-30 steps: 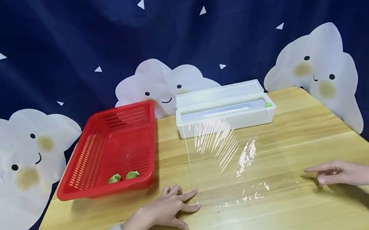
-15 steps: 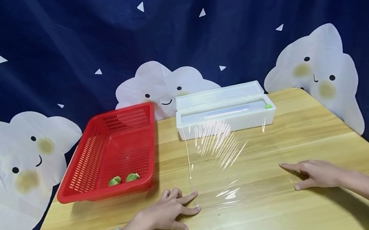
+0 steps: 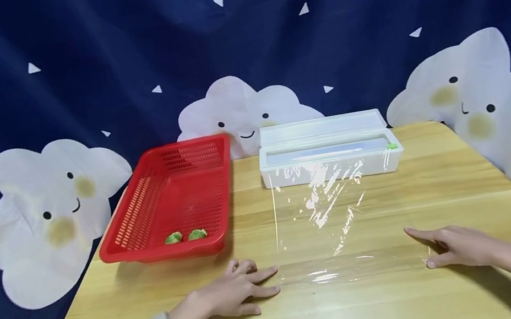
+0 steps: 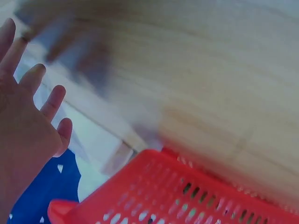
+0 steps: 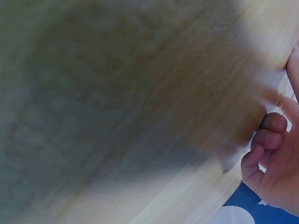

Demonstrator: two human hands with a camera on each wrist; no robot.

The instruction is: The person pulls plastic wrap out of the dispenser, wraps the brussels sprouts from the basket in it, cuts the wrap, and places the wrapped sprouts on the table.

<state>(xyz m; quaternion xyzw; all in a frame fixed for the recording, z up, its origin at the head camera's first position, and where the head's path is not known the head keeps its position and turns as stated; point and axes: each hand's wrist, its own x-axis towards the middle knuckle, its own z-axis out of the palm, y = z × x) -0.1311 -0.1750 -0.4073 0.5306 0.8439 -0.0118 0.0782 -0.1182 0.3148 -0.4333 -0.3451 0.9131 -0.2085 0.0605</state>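
Observation:
A sheet of clear cling film (image 3: 331, 225) lies over the wooden table, running from a white box (image 3: 332, 169) toward the person. At the film's near left corner rests the left hand (image 3: 236, 291), with index and middle fingers stretched out onto its edge. The right hand (image 3: 462, 245) touches the near right corner; its index finger and thumb are extended and apart, the other fingers curled under. In the left wrist view the left hand (image 4: 28, 112) has spread fingers. The right wrist view shows part of the right hand (image 5: 278, 149), its fingertips partly cut off.
A red plastic basket (image 3: 227, 186) stands at the left, with two small green vegetables (image 3: 174, 238) (image 3: 197, 234) in its near end. The box's lid (image 3: 323, 126) is raised, and a small green piece (image 3: 391, 146) sits at its right end. A dark blue curtain (image 3: 265, 29) hangs behind the table.
The right hand has come in leftward from beside the film onto its right edge. The film's creases have shifted. The head view has turned slightly left; the left hand stays at the left edge.

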